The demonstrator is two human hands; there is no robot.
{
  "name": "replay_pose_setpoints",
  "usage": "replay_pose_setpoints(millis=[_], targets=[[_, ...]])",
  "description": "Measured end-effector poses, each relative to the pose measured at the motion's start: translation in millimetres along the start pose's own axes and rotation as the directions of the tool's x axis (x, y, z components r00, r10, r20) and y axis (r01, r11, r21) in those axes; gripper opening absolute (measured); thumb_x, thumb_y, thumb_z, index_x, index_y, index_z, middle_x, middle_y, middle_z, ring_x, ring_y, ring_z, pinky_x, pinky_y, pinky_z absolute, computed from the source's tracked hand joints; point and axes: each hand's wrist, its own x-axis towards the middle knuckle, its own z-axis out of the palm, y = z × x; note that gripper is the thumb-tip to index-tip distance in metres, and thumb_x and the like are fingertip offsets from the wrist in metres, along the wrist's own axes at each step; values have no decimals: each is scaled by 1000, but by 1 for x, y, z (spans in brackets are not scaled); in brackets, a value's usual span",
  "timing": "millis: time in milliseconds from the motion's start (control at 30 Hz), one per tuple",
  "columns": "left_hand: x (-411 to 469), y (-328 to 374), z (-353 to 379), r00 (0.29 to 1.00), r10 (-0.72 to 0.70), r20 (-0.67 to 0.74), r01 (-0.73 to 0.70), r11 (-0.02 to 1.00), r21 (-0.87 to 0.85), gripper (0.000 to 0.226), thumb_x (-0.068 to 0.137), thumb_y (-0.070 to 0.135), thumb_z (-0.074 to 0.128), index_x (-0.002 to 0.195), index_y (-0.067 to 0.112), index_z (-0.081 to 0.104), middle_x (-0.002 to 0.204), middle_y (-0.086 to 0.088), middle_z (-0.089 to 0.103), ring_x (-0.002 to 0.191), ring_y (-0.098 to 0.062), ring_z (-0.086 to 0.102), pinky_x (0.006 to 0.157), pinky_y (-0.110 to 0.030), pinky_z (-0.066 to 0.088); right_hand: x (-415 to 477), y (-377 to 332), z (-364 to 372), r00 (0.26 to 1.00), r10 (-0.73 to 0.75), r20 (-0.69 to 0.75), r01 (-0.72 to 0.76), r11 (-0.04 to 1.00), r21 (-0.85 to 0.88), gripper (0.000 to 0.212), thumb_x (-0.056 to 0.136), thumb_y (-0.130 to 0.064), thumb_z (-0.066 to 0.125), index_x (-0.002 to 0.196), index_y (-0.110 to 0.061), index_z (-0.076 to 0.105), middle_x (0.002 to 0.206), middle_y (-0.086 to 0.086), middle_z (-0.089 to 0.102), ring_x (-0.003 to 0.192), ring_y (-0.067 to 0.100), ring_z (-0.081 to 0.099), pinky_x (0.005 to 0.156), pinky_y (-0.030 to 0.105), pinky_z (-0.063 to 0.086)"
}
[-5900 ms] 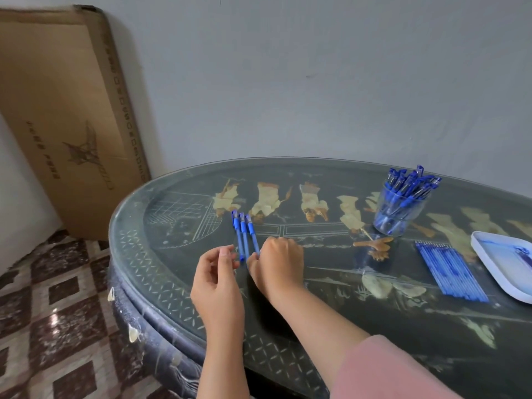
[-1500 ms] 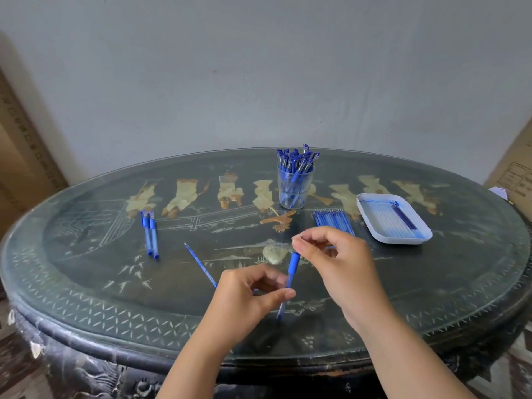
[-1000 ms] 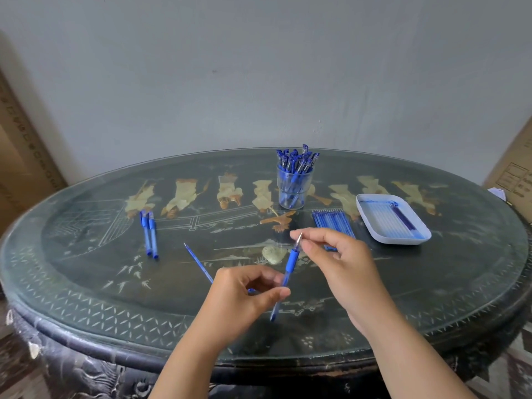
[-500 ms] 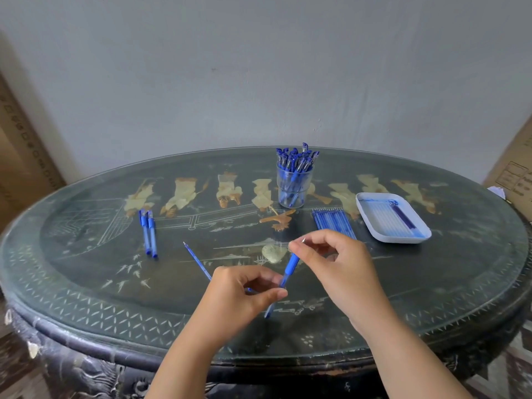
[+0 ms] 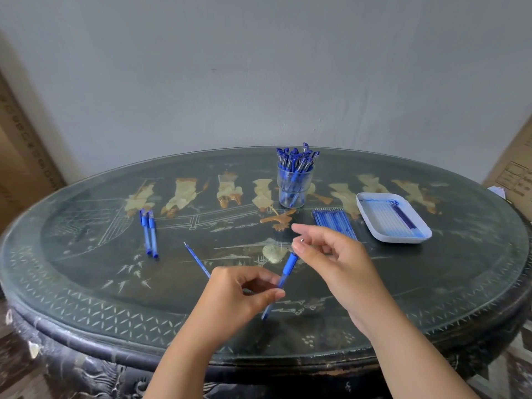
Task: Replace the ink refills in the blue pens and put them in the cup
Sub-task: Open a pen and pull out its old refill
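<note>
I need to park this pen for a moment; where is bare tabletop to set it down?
Bare: table right of the right hand, nearer than the tray; also the near left, nearer than the two pens. Crowded: cup, refill row and tray together.

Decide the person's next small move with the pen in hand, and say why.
Probably twist the silver tip with the right hand: it pinches the tip at the front of the pen, whose barrel the left hand grips; one refill lies loose.
</note>
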Motion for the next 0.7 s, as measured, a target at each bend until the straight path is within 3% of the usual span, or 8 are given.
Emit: replay_pose_setpoints(millis=[133,267,367,567,700], targets=[[1,0,0,1000,-5,2,5,1000,1,19,74,15,84,82,30,76,75,13,75,74,-6,72,78,-23,56,0,-2,3,998,-19,-53,16,998,-54,8,88,-34,67,93,-36,73,88,-22,69,89,-1,62,75,12,48],[0,-2,-4,1000,-12,4,12,1000,19,16,74,15,83,83,27,77,75,12,75,73,-5,71,75,-15,53,2,-5,2,992,-35,-121,48,993,106,11,90,-22,67,92,-30,74,84,-22,71,78,-8,62,69,5,44],[-2,-6,-15,997,-34,-66,35,999,18,15,73,14,84,82,24,77,75,11,75,74,-6,72,74,-14,52,7,-2,-3,978,-52,-203,91,978,186,17,91,-16,66,98,-29,74,88,-21,72,77,-9,61,70,8,47],[-9,-18,-50,919,-156,-362,60,963,-263,14,76,6,79,84,17,76,78,-2,76,76,-14,72,80,-32,59,15,44,26,992,-82,-97,56,967,-250,12,82,-17,76,86,-28,73,79,-18,70,80,-7,63,72,7,46],[-10,-26,-51,876,-231,-423,54,919,-390,11,78,6,76,89,10,75,80,-8,76,77,-18,73,77,-32,61,23,67,38,995,-80,-57,58,945,-321,13,80,-13,78,81,-26,75,76,-18,66,78,-5,59,68,6,43]])
